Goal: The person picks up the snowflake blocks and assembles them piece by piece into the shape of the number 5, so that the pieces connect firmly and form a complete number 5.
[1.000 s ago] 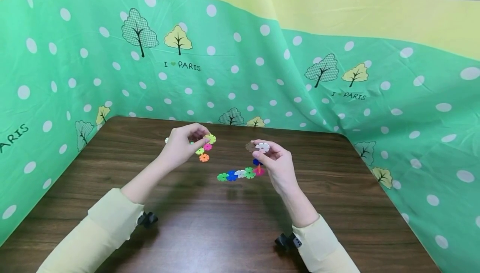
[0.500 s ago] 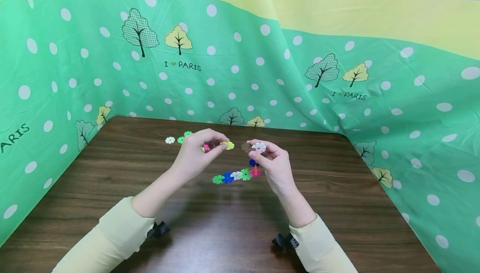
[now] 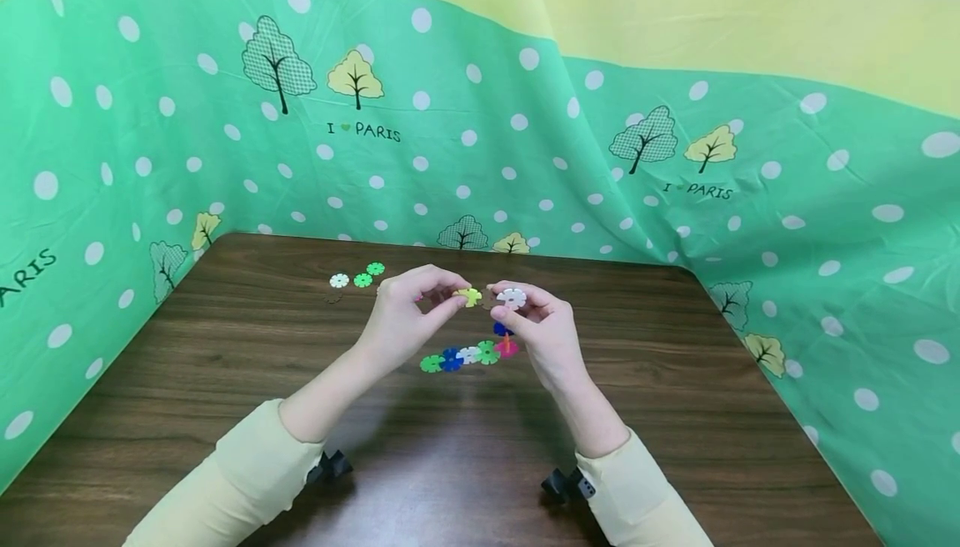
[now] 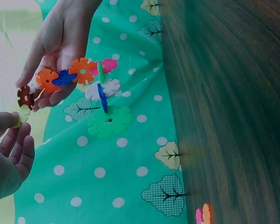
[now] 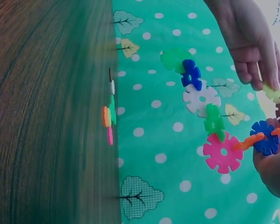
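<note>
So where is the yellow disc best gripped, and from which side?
Probably by its left rim, coming from the left, thumb and finger pinching, as the left hand does. The yellow disc is thin, and its right edge faces the brown disc of the chain in the right hand, so fingers there would likely get in the way.

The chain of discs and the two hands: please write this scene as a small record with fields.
Left hand: pinches a yellow disc
Right hand: grips a white chain disc
Chain: held above the table, free end green
Brown disc: beside the yellow disc; joining unclear
Lying on table: far white disc, two green discs, others
Backdrop: green and yellow cloth, printed trees
</note>
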A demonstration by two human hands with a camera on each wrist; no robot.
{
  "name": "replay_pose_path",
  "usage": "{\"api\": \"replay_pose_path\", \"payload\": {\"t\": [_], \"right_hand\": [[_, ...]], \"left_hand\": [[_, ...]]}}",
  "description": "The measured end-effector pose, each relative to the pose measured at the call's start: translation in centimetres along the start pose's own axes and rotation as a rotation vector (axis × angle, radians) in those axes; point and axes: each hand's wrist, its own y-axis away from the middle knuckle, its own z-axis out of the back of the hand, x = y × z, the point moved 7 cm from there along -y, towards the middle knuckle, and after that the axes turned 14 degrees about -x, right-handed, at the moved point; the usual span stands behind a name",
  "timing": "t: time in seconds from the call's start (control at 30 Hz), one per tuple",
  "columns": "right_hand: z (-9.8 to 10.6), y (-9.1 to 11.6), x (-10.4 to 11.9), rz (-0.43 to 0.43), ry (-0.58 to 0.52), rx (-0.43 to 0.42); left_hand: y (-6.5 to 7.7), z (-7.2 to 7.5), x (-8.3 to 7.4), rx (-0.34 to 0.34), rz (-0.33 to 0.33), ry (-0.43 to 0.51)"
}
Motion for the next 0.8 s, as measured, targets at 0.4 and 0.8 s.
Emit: {"api": "replay_pose_path", "payload": {"t": [0.4, 0.8], "right_hand": [[0.0, -0.1, 0.0, 0.003, 0.006, 0.009], [0.4, -0.1, -0.4, 0.023, 0.083, 0.037]], "left_hand": [[0.7, -0.3, 0.2, -0.055, 0.063, 0.038], [1.2, -0.8, 0.4, -0.064, 0.036, 0.014]]}}
